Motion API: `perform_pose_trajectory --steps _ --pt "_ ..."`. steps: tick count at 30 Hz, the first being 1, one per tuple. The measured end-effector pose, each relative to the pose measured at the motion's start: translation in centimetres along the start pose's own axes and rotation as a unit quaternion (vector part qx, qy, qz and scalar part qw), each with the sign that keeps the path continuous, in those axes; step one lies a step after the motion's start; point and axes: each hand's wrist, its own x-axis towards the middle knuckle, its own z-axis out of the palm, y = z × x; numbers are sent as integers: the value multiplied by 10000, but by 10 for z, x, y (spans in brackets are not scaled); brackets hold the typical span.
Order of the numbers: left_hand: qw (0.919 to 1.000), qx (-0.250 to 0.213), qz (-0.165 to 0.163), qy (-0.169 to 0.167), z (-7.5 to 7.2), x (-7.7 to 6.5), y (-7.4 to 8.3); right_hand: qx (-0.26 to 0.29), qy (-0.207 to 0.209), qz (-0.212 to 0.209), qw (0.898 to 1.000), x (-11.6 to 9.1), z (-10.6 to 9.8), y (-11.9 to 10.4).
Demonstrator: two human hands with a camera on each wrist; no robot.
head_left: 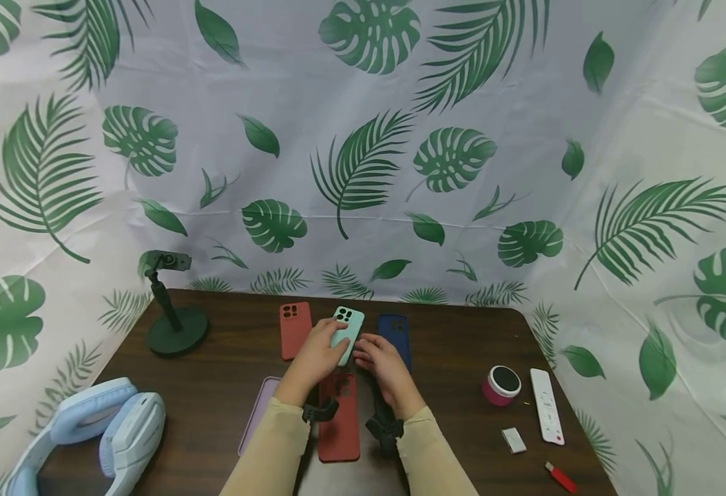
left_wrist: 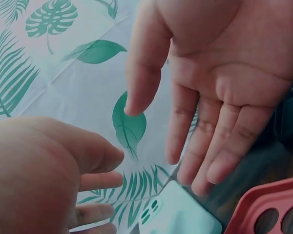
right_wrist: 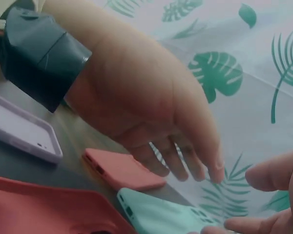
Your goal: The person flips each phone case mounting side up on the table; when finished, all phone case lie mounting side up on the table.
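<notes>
Leaf-printed backdrop (head_left: 301, 69) behind dark wood tabletop (head_left: 456, 358); mint phone case (head_left: 353, 334) at the fingers

Left hand (head_left: 321, 353): fingers loosely extended over the mint phone case, thumb standing apart from them; the right wrist view shows a gap between its fingertips and the case. Right hand (head_left: 386, 365): fingers relaxed and slightly bent, thumb apart, located just beside the case's right edge. Contact between this hand and the case cannot be determined.

Mint phone case: resting on the tabletop, camera cutouts toward the backdrop, between a coral case (head_left: 295, 329) to the left and a blue case (head_left: 397, 329) to the right, the latter partly hidden by the right hand. Nearer the person, a red case (head_left: 339, 434) lies between the forearms. A lavender case (head_left: 256, 417) lies left of it, partly covered by the left sleeve (head_left: 270, 451). Black straps (head_left: 321, 411) encircle both wrists.

Outer left: a dark stand (head_left: 177, 331) with round base; nearer, pale blue headphones (head_left: 133, 441). Outer right: a pink jar (head_left: 499, 387) with black top, beside a white remote (head_left: 547, 406); nearer, a small white block (head_left: 514, 439) and a red USB stick (head_left: 563, 479).
</notes>
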Motion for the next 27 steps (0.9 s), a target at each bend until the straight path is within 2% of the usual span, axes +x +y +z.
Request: perform_pose_trajectory --steps 5,9,13,19,27 --pt "9995 129 -249 -122 -1 0 -2 277 -280 84 9992 -2 1 4" --pt "9984 350 -364 -264 2 1 -4 102 -328 48 9994 -2 2 6" --pt "9965 628 -343 -433 7 2 -6 -60 -279 22 9996 -3 4 6" --pt "9932 863 -256 -739 13 1 -6 -19 -328 65 9994 -3 3 10" --pt "9908 1111 -241 -731 17 -1 -3 -89 -421 130 9990 0 5 11"
